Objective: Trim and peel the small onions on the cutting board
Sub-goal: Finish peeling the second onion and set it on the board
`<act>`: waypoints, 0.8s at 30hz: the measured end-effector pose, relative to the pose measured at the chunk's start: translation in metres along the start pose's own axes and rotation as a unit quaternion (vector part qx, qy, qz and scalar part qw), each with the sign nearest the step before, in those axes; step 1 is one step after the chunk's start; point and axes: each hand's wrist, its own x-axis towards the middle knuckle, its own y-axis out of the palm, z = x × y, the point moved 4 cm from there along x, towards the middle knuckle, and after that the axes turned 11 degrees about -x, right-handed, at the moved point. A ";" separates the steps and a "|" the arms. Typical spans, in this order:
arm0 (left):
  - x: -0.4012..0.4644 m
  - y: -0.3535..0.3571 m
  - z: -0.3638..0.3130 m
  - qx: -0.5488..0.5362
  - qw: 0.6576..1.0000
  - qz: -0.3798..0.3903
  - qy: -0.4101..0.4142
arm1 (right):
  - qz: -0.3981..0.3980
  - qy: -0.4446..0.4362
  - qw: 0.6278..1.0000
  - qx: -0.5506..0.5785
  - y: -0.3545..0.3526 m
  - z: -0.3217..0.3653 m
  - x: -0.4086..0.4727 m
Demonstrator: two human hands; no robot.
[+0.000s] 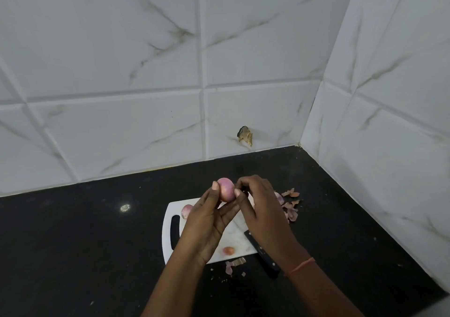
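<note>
My left hand (pixel 209 221) holds a small pink onion (pixel 226 189) between thumb and fingers, lifted above the white cutting board (pixel 170 209). My right hand (pixel 260 207) pinches at the onion's right side with curled fingertips. Another small onion (pixel 186 211) lies on the board's far left part, partly hidden by my left hand. A cut onion piece (pixel 228 250) sits near the board's front edge. A further onion (pixel 279 197) peeks out behind my right hand. A black-handled knife (pixel 264 253) lies at the board's right front corner, its blade under my right wrist.
Dry onion skins (pixel 291 207) are piled on the black counter (pixel 85 243) right of the board, and a few scraps (pixel 233 265) lie in front of it. White tiled walls (pixel 146 97) close in behind and on the right.
</note>
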 end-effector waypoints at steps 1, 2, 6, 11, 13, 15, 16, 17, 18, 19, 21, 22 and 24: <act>-0.001 0.000 0.000 0.004 1.000 -0.009 -0.007 | 0.002 0.016 1.000 0.005 0.001 -0.002 0.000; 0.000 -0.001 0.001 0.012 1.000 -0.015 -0.014 | 0.001 0.032 0.999 0.021 0.000 -0.003 -0.001; 0.001 -0.002 0.004 0.051 0.997 -0.049 -0.020 | 0.011 0.003 0.994 0.109 -0.004 0.005 -0.005; 0.004 -0.012 0.005 0.104 0.987 -0.117 -0.029 | -0.035 -0.043 0.996 0.068 -0.010 0.009 -0.007; 0.003 -0.014 0.006 0.118 0.985 -0.119 -0.032 | -0.044 -0.047 0.995 0.080 -0.012 0.009 -0.006; 0.002 -0.013 0.006 0.118 0.986 -0.115 -0.034 | -0.029 -0.050 0.993 0.100 -0.013 0.009 -0.004; 0.002 -0.012 0.005 0.119 0.986 -0.109 -0.035 | -0.016 -0.048 0.993 0.109 -0.013 0.009 -0.003; 0.002 -0.011 0.004 0.121 0.987 -0.104 -0.035 | -0.003 -0.048 0.992 0.116 -0.014 0.009 -0.002; 0.003 -0.011 0.004 0.127 0.986 -0.099 -0.032 | 0.008 -0.049 0.992 0.120 -0.014 0.008 -0.002; 0.003 -0.012 0.003 0.132 0.986 -0.096 -0.028 | 0.016 -0.050 0.991 0.120 -0.014 0.008 -0.001; 0.004 -0.013 0.004 0.137 0.986 -0.096 -0.021 | 0.023 -0.056 0.992 0.115 -0.015 0.008 0.000; 0.003 -0.013 0.004 0.137 0.985 -0.101 -0.018 | 0.022 -0.061 0.992 0.110 -0.016 0.008 0.001; 0.003 -0.013 0.004 0.141 0.984 -0.106 -0.019 | 0.020 -0.064 0.992 0.106 -0.017 0.009 0.001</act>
